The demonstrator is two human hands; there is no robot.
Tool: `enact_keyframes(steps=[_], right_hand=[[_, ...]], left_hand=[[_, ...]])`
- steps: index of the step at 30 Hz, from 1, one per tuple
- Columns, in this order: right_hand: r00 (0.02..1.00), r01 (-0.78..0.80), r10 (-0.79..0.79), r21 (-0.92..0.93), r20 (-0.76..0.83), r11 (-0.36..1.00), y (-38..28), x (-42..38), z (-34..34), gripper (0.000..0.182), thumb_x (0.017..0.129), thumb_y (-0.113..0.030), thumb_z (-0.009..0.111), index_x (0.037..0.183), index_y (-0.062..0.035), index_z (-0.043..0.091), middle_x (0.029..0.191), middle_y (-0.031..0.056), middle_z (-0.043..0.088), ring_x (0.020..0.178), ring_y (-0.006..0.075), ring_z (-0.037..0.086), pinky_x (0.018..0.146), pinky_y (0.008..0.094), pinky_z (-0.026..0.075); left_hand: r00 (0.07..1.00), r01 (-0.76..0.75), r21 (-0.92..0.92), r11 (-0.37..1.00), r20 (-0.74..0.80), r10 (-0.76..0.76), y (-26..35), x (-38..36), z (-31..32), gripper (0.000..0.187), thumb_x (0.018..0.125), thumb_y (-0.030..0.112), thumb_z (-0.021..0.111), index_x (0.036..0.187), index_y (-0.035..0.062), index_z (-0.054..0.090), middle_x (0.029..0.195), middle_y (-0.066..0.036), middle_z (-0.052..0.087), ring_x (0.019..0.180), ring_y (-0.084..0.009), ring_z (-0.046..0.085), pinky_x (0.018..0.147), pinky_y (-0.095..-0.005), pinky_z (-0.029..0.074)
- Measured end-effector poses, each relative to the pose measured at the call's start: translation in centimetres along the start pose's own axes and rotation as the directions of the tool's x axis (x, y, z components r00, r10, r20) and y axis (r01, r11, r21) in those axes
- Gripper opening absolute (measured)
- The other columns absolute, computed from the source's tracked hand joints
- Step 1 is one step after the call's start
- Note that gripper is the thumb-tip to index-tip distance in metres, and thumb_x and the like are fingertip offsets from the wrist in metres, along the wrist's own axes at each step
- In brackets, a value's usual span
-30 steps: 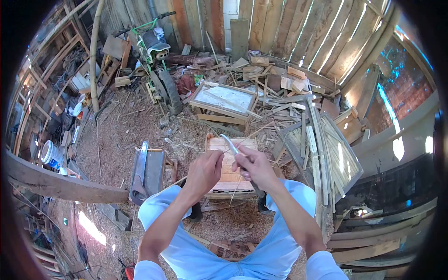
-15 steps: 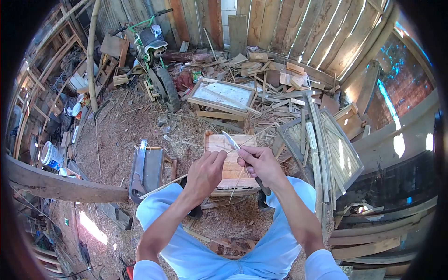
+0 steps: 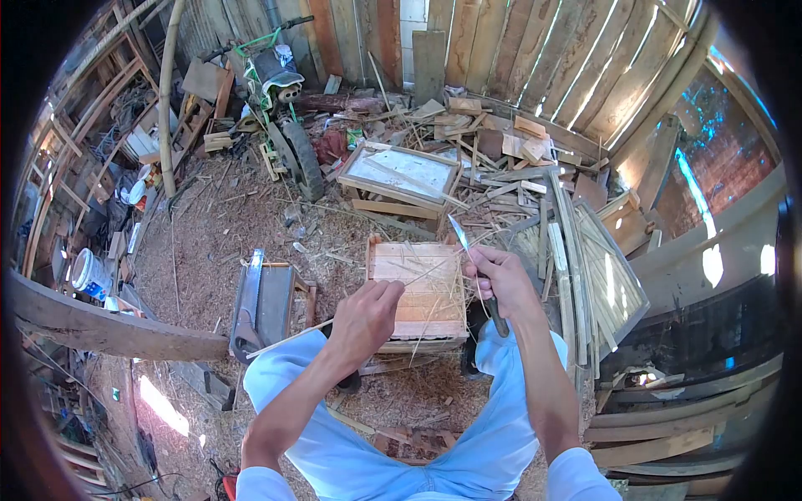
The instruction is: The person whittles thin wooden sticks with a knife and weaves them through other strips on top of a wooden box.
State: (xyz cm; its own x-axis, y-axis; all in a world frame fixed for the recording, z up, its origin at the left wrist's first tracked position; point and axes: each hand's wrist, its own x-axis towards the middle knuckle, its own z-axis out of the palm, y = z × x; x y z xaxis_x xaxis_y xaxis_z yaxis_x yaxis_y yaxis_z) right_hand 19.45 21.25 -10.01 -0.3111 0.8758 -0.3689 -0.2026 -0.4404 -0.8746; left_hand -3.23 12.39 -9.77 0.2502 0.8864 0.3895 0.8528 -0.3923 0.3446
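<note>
Paring looks to be the step in hand, judging by the bare knife held near a long, thin strip of pale wood (image 3: 292, 339); the left hand (image 3: 365, 313) has its fingers curled shut round the strip, thumb side uppermost; the right hand (image 3: 503, 282) grips a knife with a dark handle and a narrow silvery blade (image 3: 460, 237), its fingers wrapped at the handle's upper end; whether the edge touches any wood cannot be told, though the blade's tip looks clear of it.

A further paring stroke would call for a steady left hold and the edge laid at a shallow angle on the strip.

The strip lies over the left thigh, its long axis running from 8 o'clock to 2 o'clock; its thin end seems to come out past the left fingers towards 2 o'clock, above a low slatted stand of light brown wood (image 3: 405, 314); the knife runs from 5 o'clock at its butt to 11 o'clock at its tip; at 9 o'clock from the left hand, a handsaw with a bluish metal blade (image 3: 251, 284) rests on a small dark-topped stool (image 3: 276, 305).
</note>
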Motion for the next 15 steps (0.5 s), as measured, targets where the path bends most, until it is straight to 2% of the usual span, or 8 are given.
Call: enact_keyframes(steps=[4, 7, 9, 10, 11, 13, 15], right_hand=[[1.0, 0.003, -0.003, 0.032, -0.003, 0.999, -0.4, 0.4, -1.1, 0.018, 0.095, -0.014, 0.053, 0.102, -0.0001, 0.062, 0.069, -0.002, 0.052, 0.049, 0.0025, 0.037, 0.039, 0.0173, 0.028], [1.0, -0.01, 0.012, 0.064, -0.028, 0.998, -1.1, 0.8, -2.7, 0.021, 0.095, -0.013, 0.05, 0.11, 0.0001, 0.058, 0.07, -0.003, 0.051, 0.049, 0.0008, 0.035, 0.039, 0.0149, 0.027], [0.964, 0.16, -0.153, 0.012, -0.219, 0.987, -2.0, 1.1, -4.8, 0.021, 0.096, -0.011, 0.049, 0.11, 0.0001, 0.058, 0.07, -0.0031, 0.051, 0.048, 0.0009, 0.035, 0.038, 0.0146, 0.026], [0.949, 0.222, -0.204, 0.05, -0.241, 0.974, -2.3, 1.1, -5.2, 0.022, 0.096, -0.014, 0.05, 0.11, 0.0005, 0.058, 0.069, -0.0025, 0.051, 0.047, 0.001, 0.033, 0.038, 0.0152, 0.027], [0.951, 0.223, -0.206, 0.051, -0.23, 0.973, -1.7, 1.2, -4.8, 0.022, 0.096, -0.014, 0.05, 0.11, 0.0005, 0.058, 0.069, -0.0025, 0.051, 0.047, 0.001, 0.033, 0.038, 0.0152, 0.027], [0.958, 0.248, -0.24, 0.027, -0.157, 0.968, -1.1, -0.3, -2.0, 0.024, 0.095, -0.016, 0.052, 0.112, -0.0005, 0.057, 0.069, -0.0015, 0.053, 0.047, 0.0012, 0.035, 0.039, 0.0156, 0.028], [0.987, 0.157, -0.158, -0.021, -0.019, 0.987, 0.0, -0.8, 0.0, 0.034, 0.095, -0.017, 0.054, 0.125, -0.0039, 0.052, 0.072, 0.0022, 0.058, 0.046, 0.0032, 0.038, 0.04, 0.0166, 0.029]], left_hand=[[1.0, 0.001, -0.018, 1.0, -0.01, -0.002, 0.0, 0.1, -0.1, 0.015, 0.078, 0.002, 0.057, 0.093, 0.0051, 0.056, 0.075, -0.01, 0.057, 0.072, -0.0291, 0.059, 0.058, -0.0401, 0.05], [0.999, -0.005, -0.048, 0.999, -0.047, 0.003, -0.7, -0.4, -0.2, 0.012, 0.079, 0.002, 0.057, 0.091, 0.0045, 0.056, 0.074, -0.012, 0.058, 0.071, -0.0307, 0.06, 0.058, -0.0416, 0.049], [0.997, -0.017, -0.055, 0.998, -0.072, 0.014, -1.1, -0.5, -0.3, 0.011, 0.08, 0.002, 0.055, 0.091, 0.0046, 0.056, 0.075, -0.011, 0.059, 0.073, -0.03, 0.061, 0.058, -0.0415, 0.05], [0.994, 0.019, -0.081, 0.997, -0.106, -0.028, -1.4, -0.4, -0.5, 0.009, 0.081, 0.002, 0.055, 0.09, 0.0043, 0.056, 0.075, -0.012, 0.06, 0.072, -0.0317, 0.061, 0.059, -0.0425, 0.05], [0.987, 0.06, -0.107, 0.992, -0.142, -0.075, -1.8, -0.4, -0.6, 0.007, 0.082, 0.002, 0.054, 0.089, 0.004, 0.056, 0.075, -0.014, 0.06, 0.071, -0.0334, 0.061, 0.059, -0.0435, 0.049], [0.987, 0.111, -0.151, 0.982, -0.096, -0.126, -2.1, 0.2, 0.0, 0.004, 0.084, 0.003, 0.054, 0.089, 0.0029, 0.055, 0.074, -0.015, 0.061, 0.069, -0.0356, 0.061, 0.059, -0.045, 0.048], [0.981, 0.172, -0.215, 0.961, -0.049, -0.187, -2.0, 1.1, 0.3, 0.004, 0.086, 0.004, 0.053, 0.088, 0.0018, 0.056, 0.075, -0.016, 0.062, 0.068, -0.036, 0.061, 0.059, -0.0459, 0.047]])
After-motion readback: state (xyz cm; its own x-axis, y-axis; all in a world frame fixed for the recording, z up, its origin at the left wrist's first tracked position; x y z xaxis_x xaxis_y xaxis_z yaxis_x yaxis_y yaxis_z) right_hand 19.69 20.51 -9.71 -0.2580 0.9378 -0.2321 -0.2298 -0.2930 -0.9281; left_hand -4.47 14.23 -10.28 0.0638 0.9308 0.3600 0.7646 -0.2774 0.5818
